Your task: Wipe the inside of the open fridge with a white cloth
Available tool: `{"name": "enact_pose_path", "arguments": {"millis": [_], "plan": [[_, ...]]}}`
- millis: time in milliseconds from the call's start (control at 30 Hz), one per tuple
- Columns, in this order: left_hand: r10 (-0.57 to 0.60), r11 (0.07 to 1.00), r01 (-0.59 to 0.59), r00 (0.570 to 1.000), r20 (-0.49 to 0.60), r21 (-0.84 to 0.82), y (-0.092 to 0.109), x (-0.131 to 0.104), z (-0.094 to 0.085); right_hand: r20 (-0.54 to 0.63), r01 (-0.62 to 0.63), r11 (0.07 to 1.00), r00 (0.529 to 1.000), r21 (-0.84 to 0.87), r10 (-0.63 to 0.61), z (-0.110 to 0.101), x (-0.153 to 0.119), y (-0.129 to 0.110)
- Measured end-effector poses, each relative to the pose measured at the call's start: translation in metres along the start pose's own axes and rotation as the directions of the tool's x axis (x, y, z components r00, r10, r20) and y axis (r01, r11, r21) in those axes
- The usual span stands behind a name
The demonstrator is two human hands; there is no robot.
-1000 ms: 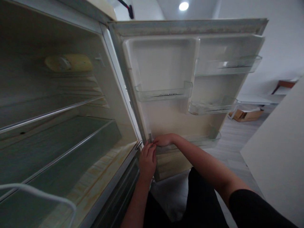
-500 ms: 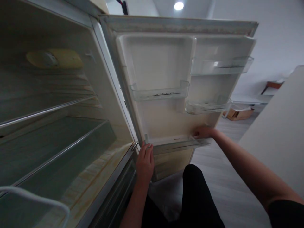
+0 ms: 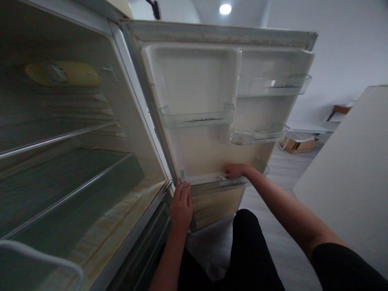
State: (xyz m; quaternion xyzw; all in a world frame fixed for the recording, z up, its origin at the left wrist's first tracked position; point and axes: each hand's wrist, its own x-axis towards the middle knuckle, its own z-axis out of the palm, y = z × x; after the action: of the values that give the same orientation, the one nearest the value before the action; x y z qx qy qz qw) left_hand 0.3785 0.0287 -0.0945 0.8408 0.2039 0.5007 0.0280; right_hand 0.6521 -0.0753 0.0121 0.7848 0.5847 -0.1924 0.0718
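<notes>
The lowest bin (image 3: pixel 216 186) sat on the open fridge door (image 3: pixel 194 74). The left hand (image 3: pixel 181 207) rested lightly bent fingers at the bin's hinge-side end; the right hand (image 3: pixel 235 170) reached inside, fingers curled. I couldn't tell whether either gripped anything. To my mind, doing this well meant keeping the left steady and the right's pressure low and light, sparing the bin's clear front wall.

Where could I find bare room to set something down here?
Looks bare: lower fridge shelf, behind its front rail; floor between open door and white panel. Crowded: bottom door rack, with left hand at its hinge end, right hand farther along.
</notes>
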Motion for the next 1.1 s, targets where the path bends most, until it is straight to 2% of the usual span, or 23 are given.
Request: {"name": "enact_pose_path", "arguments": {"millis": [67,100,167,233,300,333,367,400,467,500,533,600,667,700,767,833,967,1033,1100], "plan": [[-0.010,0.999,0.011,1.000,0.022,-0.033,0.000,0.001,-0.003,-0.098,0.174,0.976,0.982,0.135,-0.161,-0.001,0.007,-0.019],[-0.017,0.998,0.020,0.999,0.050,-0.061,0.000,0.000,-0.006,-0.190,0.287,0.931,0.950,0.225,-0.247,-0.001,0.008,-0.028],[-0.054,0.987,0.070,0.992,0.113,-0.147,-0.003,-0.002,-0.014,-0.432,0.523,0.772,0.828,0.361,-0.359,-0.003,0.005,-0.046],[-0.132,0.948,0.170,0.979,0.154,-0.268,-0.007,-0.008,-0.023,-0.616,0.696,0.629,0.674,0.346,-0.407,-0.001,-0.005,-0.067],[-0.246,0.871,0.287,0.957,0.151,-0.400,-0.013,-0.017,-0.028,-0.672,0.789,0.578,0.545,0.209,-0.501,0.005,-0.016,-0.089],[-0.309,0.821,0.342,0.939,0.148,-0.456,-0.016,-0.021,-0.030,-0.651,0.799,0.591,0.510,0.115,-0.562,0.011,-0.020,-0.101],[-0.369,0.772,0.394,0.917,0.154,-0.498,-0.019,-0.025,-0.029,-0.613,0.778,0.628,0.502,0.013,-0.609,0.019,-0.022,-0.113],[-0.418,0.728,0.440,0.893,0.169,-0.525,-0.022,-0.029,-0.028,-0.578,0.727,0.681,0.518,-0.092,-0.631,0.029,-0.022,-0.124],[-0.471,0.661,0.509,0.853,0.223,-0.551,-0.024,-0.034,-0.025,-0.578,0.545,0.792,0.564,-0.277,-0.590,0.051,-0.014,-0.141],[-0.480,0.637,0.533,0.840,0.255,-0.557,-0.024,-0.036,-0.023,-0.615,0.439,0.832,0.566,-0.339,-0.549,0.062,-0.007,-0.147],[-0.479,0.617,0.548,0.831,0.284,-0.565,-0.023,-0.037,-0.021,-0.665,0.347,0.860,0.545,-0.375,-0.510,0.073,0.001,-0.150],[-0.466,0.583,0.568,0.819,0.333,-0.581,-0.021,-0.039,-0.020,-0.770,0.219,0.896,0.458,-0.387,-0.445,0.092,0.015,-0.150],[-0.446,0.582,0.588,0.808,0.385,-0.561,-0.020,-0.041,-0.023,-0.837,0.158,0.918,0.376,-0.365,-0.398,0.106,0.022,-0.144],[-0.431,0.595,0.594,0.804,0.409,-0.541,-0.020,-0.043,-0.024,-0.857,0.135,0.928,0.357,-0.346,-0.372,0.111,0.024,-0.140],[-0.401,0.633,0.591,0.803,0.441,-0.500,-0.022,-0.045,-0.029,-0.874,0.089,0.947,0.367,-0.308,-0.319,0.117,0.022,-0.136],[-0.394,0.671,0.570,0.815,0.424,-0.474,-0.025,-0.044,-0.032,-0.863,0.051,0.955,0.416,-0.293,-0.287,0.117,0.019,-0.138],[-0.413,0.752,0.485,0.875,0.254,-0.446,-0.027,-0.031,-0.033,-0.779,0.037,0.954,0.568,-0.297,-0.265,0.097,0.022,-0.163],[-0.386,0.801,0.411,0.910,0.150,-0.435,-0.024,-0.020,-0.032,-0.724,0.054,0.966,0.652,-0.253,-0.226,0.083,0.028,-0.180],[-0.336,0.849,0.329,0.940,0.059,-0.414,-0.019,-0.008,-0.030,-0.682,0.050,0.983,0.714,-0.175,-0.158,0.071,0.034,-0.193]]}}
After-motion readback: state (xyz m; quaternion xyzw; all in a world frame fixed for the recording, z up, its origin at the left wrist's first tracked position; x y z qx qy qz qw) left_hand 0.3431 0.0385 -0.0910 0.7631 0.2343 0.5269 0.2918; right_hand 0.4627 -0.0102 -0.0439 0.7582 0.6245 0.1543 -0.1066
